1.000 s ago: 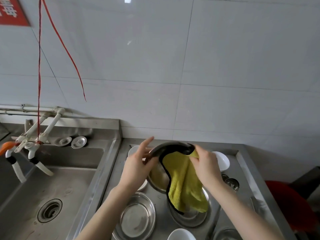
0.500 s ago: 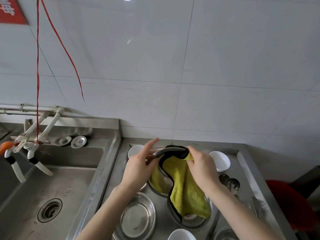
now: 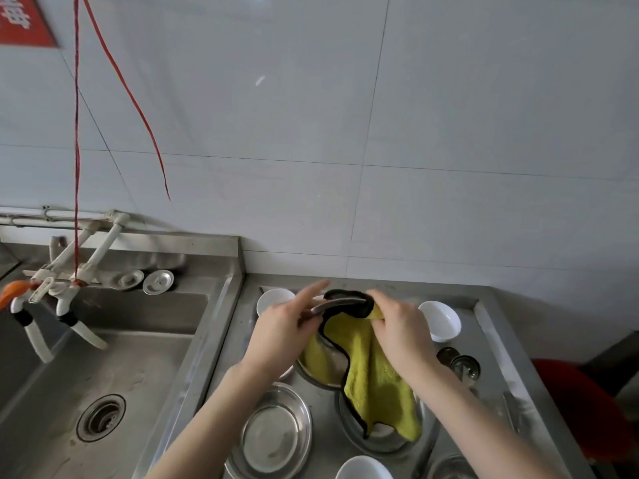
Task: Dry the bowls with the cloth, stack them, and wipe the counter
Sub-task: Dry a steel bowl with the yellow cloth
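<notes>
A steel bowl (image 3: pixel 337 303) is held above the counter, tilted so its rim faces away and up. My left hand (image 3: pixel 283 331) grips its left edge, with the index finger pointing out over the rim. A yellow cloth with a black border (image 3: pixel 373 371) drapes over the bowl's rim and hangs down. My right hand (image 3: pixel 397 331) pinches the cloth against the bowl's right rim. Below lie a steel bowl (image 3: pixel 275 433) and another steel bowl (image 3: pixel 383 440) partly under the cloth. White bowls stand at the back left (image 3: pixel 273 300), back right (image 3: pixel 441 319) and front (image 3: pixel 363 470).
The steel counter (image 3: pixel 498 344) has a raised rim. Small steel cups (image 3: pixel 461 364) stand at its right. A sink (image 3: pixel 114 371) with a drain (image 3: pixel 100 416) lies to the left, under white taps (image 3: pixel 74 305). A red string (image 3: pixel 76 167) hangs down. A red stool (image 3: pixel 584 399) is at the right.
The bowl has tipped flatter and lower, so its inside is less visible. Both hands have dropped slightly, and the cloth has slid round the rim.
</notes>
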`<state>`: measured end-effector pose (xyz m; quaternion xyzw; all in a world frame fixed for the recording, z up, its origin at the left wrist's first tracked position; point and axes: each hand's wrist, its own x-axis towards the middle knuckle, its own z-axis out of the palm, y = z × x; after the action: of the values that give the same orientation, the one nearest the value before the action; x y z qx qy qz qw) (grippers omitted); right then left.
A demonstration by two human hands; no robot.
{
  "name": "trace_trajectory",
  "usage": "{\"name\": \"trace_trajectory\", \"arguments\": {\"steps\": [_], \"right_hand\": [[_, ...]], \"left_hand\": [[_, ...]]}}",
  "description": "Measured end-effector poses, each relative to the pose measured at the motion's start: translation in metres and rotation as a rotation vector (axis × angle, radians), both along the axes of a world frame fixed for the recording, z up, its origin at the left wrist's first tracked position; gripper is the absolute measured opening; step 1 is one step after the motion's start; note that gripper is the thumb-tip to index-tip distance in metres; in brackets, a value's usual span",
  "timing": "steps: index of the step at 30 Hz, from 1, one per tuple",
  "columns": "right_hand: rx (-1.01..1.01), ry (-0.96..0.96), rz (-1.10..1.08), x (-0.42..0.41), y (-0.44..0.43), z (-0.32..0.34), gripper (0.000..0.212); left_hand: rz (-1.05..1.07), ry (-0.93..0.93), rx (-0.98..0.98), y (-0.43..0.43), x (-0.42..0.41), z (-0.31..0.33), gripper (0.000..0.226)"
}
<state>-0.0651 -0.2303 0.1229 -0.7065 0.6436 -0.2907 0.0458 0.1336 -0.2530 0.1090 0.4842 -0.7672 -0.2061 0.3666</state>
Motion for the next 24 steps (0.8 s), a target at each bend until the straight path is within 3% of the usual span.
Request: {"name": "trace_trajectory", "arguments": {"steps": [2, 5, 7, 11, 14, 20, 22, 24], "right_hand": [[0.024, -0.155, -0.077, -0.006, 0.0, -0.002, 0.036], [0.08, -0.323, -0.159, -0.015, -0.003, -0.002, 0.025], [0.115, -0.256, -0.122, -0.017, -0.003, 0.0, 0.029], [0.125, 0.036, -0.025, -0.004, 0.0, 0.002, 0.04], [0.057, 0.108, 0.02, 0.001, 0.001, 0.002, 0.041], [0.046, -0.181, -0.099, -0.016, 0.005, 0.001, 0.035], [0.084, -0.207, -0.129, -0.02, 0.007, 0.0, 0.036], [0.116, -0.148, -0.097, -0.018, 0.008, 0.002, 0.041]], "left_hand": [[0.038, 0.148, 0.101, 0.004, 0.004, -0.004, 0.063], [0.042, 0.193, 0.149, 0.01, 0.008, -0.015, 0.068], [0.011, 0.145, 0.129, 0.011, 0.008, -0.015, 0.069], [-0.096, -0.136, -0.043, 0.006, 0.001, -0.003, 0.061], [-0.128, -0.232, -0.1, 0.005, -0.005, 0.001, 0.063], [0.033, 0.232, 0.21, 0.008, 0.011, -0.011, 0.061], [0.041, 0.233, 0.219, 0.012, 0.013, -0.016, 0.061], [0.021, 0.115, 0.123, 0.014, 0.009, -0.016, 0.064]]}}
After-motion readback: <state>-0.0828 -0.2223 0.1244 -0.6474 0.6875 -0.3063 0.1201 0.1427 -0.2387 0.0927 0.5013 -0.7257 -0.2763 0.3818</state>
